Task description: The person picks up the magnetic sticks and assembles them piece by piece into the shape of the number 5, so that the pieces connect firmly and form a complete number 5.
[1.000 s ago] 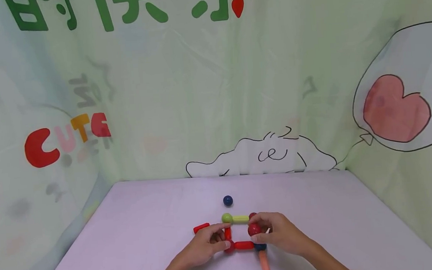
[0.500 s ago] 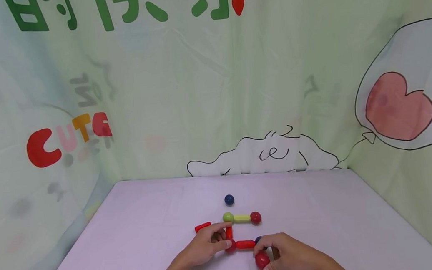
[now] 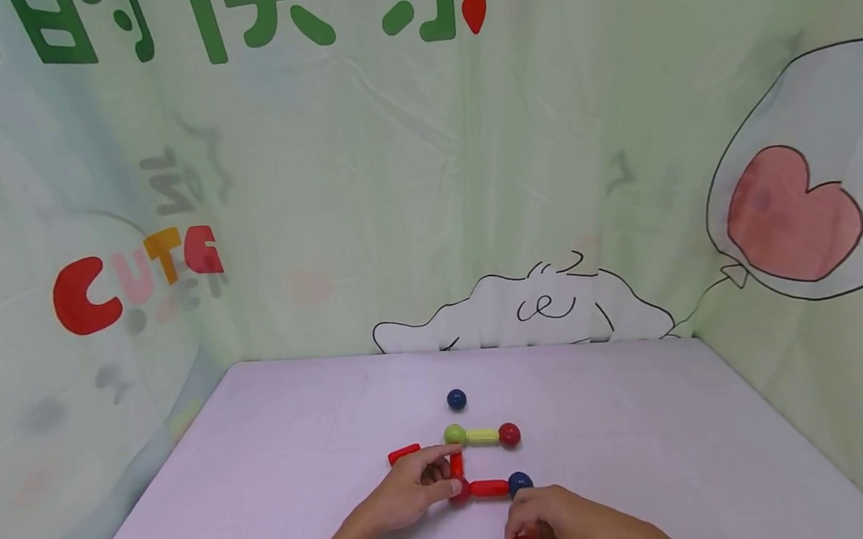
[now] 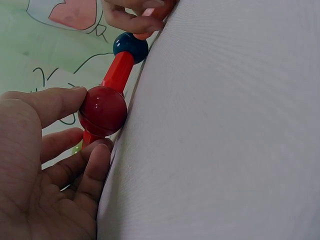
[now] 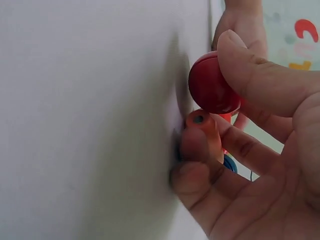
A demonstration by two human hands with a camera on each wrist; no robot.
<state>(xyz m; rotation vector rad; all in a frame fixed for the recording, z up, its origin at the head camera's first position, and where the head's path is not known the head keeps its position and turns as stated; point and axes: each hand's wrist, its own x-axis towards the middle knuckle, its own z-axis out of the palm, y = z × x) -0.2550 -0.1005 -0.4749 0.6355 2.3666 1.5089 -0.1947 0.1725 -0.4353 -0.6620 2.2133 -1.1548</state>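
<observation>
My left hand (image 3: 409, 492) holds a red ball (image 4: 104, 111) at the near left corner of a ball-and-rod build, thumb against it and other fingers around the red rod (image 3: 456, 465) behind. Another red rod (image 3: 489, 488) links that ball to a blue ball (image 3: 520, 483). In front of the blue ball, my right hand (image 3: 562, 521) pinches a loose red ball (image 5: 212, 85) between thumb and a finger. Its other fingers are around an orange rod (image 5: 212, 137), whose holed end faces the red ball; that rod is hidden in the head view.
Behind the hands, a green ball (image 3: 454, 434), a yellow-green rod (image 3: 482, 436) and a dark red ball (image 3: 509, 434) form a row. A separate blue ball (image 3: 456, 400) lies farther back. A loose red rod (image 3: 403, 453) lies left, on the pale table (image 3: 321, 411).
My right hand has carried its red ball from beside the far dark red ball toward me, past the blue ball to the orange rod's near end. The left hand stays put.
</observation>
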